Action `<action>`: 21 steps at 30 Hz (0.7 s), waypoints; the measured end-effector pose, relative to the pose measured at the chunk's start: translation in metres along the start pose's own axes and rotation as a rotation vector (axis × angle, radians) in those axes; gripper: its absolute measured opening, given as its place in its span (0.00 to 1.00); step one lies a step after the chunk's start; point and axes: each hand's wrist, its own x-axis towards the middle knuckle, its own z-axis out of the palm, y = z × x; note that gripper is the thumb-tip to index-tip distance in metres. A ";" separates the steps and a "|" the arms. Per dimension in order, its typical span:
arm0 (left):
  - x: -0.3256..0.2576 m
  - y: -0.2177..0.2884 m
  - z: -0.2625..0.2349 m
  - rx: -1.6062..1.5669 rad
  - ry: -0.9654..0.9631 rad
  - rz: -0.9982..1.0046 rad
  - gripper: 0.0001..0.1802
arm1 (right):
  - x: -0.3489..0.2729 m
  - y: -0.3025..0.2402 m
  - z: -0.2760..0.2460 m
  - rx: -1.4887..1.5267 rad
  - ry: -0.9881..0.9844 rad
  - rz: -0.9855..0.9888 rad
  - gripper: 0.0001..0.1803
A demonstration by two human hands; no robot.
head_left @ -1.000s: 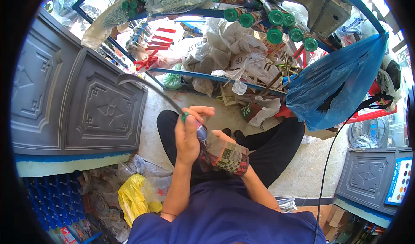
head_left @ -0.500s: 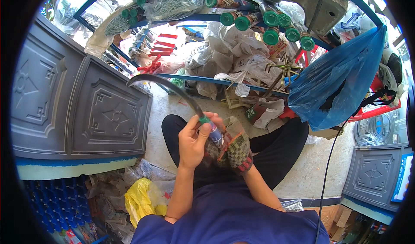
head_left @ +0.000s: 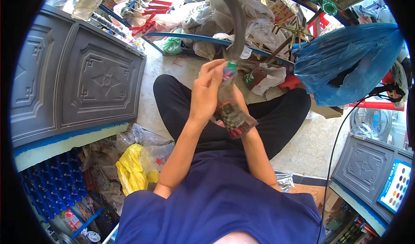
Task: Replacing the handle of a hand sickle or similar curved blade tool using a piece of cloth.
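A sickle with a dark curved blade points up and away from me, its tip past the upper edge of the view. My left hand is closed around its handle, which has a printed wrap and a green collar below the blade. Against the lower handle, my right hand is closed on a checkered knit cloth with a dark red edge. Motion blurs this cloth, so whether it is a glove or a loose rag is unclear. The right fingers are mostly hidden.
My crossed legs lie beneath the hands. A blue plastic bag hangs at the right, near a black cable. Ahead stands a blue-framed rack crammed with bags; grey cabinets flank the left. A yellow bag lies lower left.
Both hands have moved up and away from my body with the sickle. Its blade has swung from upper left to nearly straight ahead. The head view has shifted too.
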 end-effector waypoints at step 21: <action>-0.049 -0.018 -0.012 0.418 -0.024 0.165 0.30 | 0.002 0.016 0.000 0.514 0.110 0.076 0.29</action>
